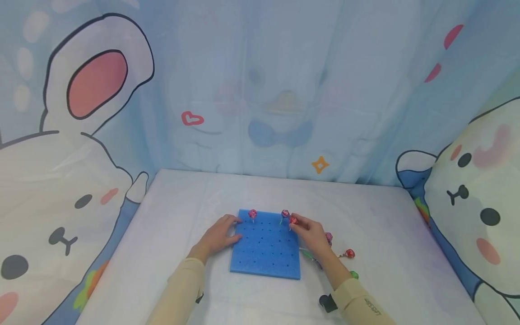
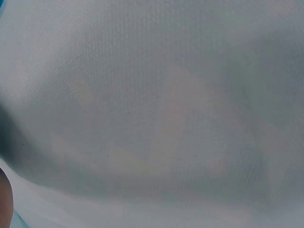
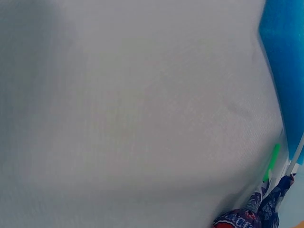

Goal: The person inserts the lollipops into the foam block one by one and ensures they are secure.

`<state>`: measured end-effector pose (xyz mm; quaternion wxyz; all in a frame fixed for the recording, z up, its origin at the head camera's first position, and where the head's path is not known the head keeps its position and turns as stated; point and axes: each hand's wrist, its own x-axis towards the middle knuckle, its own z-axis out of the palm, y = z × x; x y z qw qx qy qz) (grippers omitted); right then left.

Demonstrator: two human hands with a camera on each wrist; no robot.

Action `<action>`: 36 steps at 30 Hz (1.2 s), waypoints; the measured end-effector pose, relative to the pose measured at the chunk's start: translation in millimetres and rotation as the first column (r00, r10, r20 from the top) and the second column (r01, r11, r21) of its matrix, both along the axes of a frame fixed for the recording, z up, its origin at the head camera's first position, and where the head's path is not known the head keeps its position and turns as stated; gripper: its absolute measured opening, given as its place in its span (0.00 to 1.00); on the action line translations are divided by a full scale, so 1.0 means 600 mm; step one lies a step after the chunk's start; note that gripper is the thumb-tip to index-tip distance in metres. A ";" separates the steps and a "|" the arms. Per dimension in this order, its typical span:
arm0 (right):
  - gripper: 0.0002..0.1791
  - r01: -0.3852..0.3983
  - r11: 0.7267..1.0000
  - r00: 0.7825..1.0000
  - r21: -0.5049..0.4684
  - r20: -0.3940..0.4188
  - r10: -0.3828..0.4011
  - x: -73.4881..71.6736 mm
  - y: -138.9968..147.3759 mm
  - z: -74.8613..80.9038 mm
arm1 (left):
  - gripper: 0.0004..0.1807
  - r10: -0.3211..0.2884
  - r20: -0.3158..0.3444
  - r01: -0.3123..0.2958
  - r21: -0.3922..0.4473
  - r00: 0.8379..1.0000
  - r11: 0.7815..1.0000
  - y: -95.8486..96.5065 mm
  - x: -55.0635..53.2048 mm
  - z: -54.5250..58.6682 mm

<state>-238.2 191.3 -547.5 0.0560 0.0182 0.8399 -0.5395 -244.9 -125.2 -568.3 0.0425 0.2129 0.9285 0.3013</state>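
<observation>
A blue foam board (image 1: 264,253) with rows of small holes lies on the white table. Two wrapped lollipops stand upright along its far part, a pink one (image 1: 253,213) at the left and a red one (image 1: 285,213) at the right. My right hand (image 1: 312,234) pinches another red lollipop (image 1: 293,220) over the board's far right corner, fingertips close to the standing one. On the opposite side, my left hand (image 1: 219,234) rests at the board's left edge, thumb and fingers spread. The left wrist view catches only a bit of skin at its lower left corner.
Right of the board lie more lollipops: a pink one (image 1: 328,236), a red one (image 1: 350,253) and a green one (image 1: 355,274), partly behind the right forearm. Dark blue wrappers (image 3: 268,204) show in the right wrist view. A printed curtain (image 1: 280,90) hangs behind the table.
</observation>
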 end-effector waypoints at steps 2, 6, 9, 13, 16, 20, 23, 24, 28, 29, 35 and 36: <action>0.28 -0.002 1.000 1.000 -0.012 0.005 0.002 0.000 0.000 0.000 | 0.25 0.001 0.001 -0.001 0.002 1.000 1.000 0.000 0.000 0.000; 0.29 -0.001 0.999 1.000 -0.041 0.013 0.002 0.001 0.000 -0.001 | 0.24 0.000 0.002 0.000 0.001 1.000 1.000 0.000 0.000 0.001; 0.31 -0.015 0.998 1.000 -0.063 0.003 0.015 0.004 0.001 -0.001 | 0.24 -0.001 0.001 0.001 -0.003 1.000 1.000 0.000 0.000 0.002; 0.34 -0.032 0.996 0.999 -0.089 -0.028 0.030 0.005 0.005 0.002 | 0.24 0.000 -0.003 0.000 -0.007 1.000 1.000 0.000 0.000 0.004; 0.35 -0.038 0.995 0.999 -0.093 -0.042 0.034 0.005 0.014 0.005 | 0.24 -0.001 -0.001 0.001 -0.006 1.000 1.000 0.000 0.000 0.005; 0.34 -0.032 0.997 0.998 -0.068 -0.054 0.028 0.003 0.034 0.010 | 0.25 0.000 0.006 0.000 -0.007 1.000 1.000 0.001 0.000 0.003; 0.31 -0.016 0.998 0.997 -0.060 -0.075 0.011 0.001 0.052 0.016 | 0.25 0.001 0.003 -0.001 -0.009 1.000 1.000 0.001 -0.002 0.001; 0.30 -0.009 0.999 0.997 -0.054 -0.082 0.005 0.002 0.058 0.018 | 0.25 0.002 0.002 -0.002 -0.008 1.000 1.000 0.001 -0.002 0.000; 0.29 0.017 0.998 0.995 -0.062 -0.096 -0.023 0.005 0.086 0.025 | 0.25 -0.001 -0.003 0.001 -0.006 1.000 1.000 0.001 -0.003 -0.002; 0.30 0.021 0.998 0.995 -0.052 -0.098 -0.026 0.005 0.093 0.025 | 0.25 -0.002 -0.003 0.002 -0.005 1.000 1.000 0.000 -0.003 -0.001; 0.32 0.076 0.997 0.993 0.024 -0.096 -0.073 0.008 0.126 0.014 | 0.25 -0.004 -0.007 0.004 -0.009 1.000 1.000 0.000 -0.003 -0.002; 0.31 0.083 0.996 0.992 0.039 -0.100 -0.079 0.009 0.130 0.012 | 0.25 -0.003 -0.005 0.003 -0.010 1.000 1.000 0.000 -0.003 -0.002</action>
